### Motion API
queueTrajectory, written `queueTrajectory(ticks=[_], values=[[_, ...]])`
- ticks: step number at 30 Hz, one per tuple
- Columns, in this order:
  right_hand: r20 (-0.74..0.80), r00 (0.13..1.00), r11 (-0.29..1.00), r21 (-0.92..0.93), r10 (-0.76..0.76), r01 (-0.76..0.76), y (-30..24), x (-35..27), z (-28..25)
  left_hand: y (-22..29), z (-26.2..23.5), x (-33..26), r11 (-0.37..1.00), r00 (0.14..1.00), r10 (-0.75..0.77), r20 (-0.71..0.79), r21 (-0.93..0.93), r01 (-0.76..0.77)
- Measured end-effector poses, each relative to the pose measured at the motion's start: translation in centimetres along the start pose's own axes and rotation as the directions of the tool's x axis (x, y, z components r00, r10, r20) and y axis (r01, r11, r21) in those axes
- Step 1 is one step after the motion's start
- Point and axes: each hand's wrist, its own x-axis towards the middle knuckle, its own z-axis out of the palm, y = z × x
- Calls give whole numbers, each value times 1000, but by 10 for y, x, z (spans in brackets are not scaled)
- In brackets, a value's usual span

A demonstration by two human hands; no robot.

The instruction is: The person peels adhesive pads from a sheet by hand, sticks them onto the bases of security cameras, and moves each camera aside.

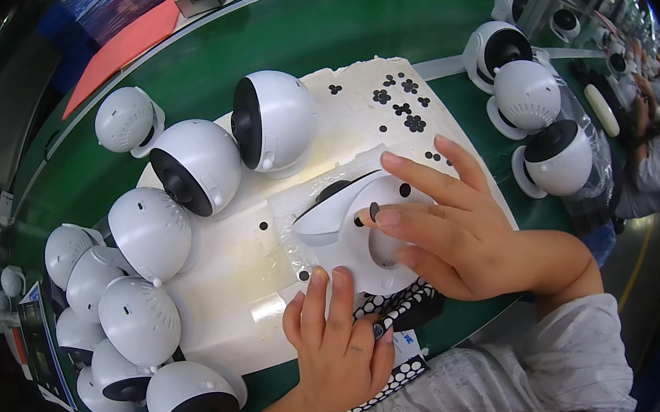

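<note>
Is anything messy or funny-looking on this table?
A bit. Small black dots lie scattered loose over the white sheet, some in clumps and some alone. The round white cameras on the left are piled close, facing all different ways. Nothing looks broken or spilled.

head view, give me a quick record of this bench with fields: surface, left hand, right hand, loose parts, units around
surface: green belt with a white foam sheet on it
left hand: left hand, fingertips resting on the round white camera unit
right hand: right hand over that unit, a small black pad pinched at its fingertips
loose parts: small black pads scattered on the sheet's far corner
units around: white dome units clustered at left, three more at right
</note>
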Motion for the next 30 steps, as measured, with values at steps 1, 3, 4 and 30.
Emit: queueTrajectory(ticks=[1, 3, 4, 30], values=[[0, 1000, 1000, -1, 0, 0, -1, -3, 0, 0, 1, 0, 1000, 1000, -3, -8, -1, 3], [-63, 986, 965, 223, 155, -138, -1, -9, 5, 1, 3, -1, 1000, 1000, -7, -15, -4, 7], [-62, 986, 965, 223, 157, -140, 0, -13, 8, 1, 4, -1, 999, 998, -42, -41, -28, 41], [-192, 972, 925, -377, -134, 53, -5, -39, 20, -6, 6, 0, 985, 985, -84, -148, -164, 59]])
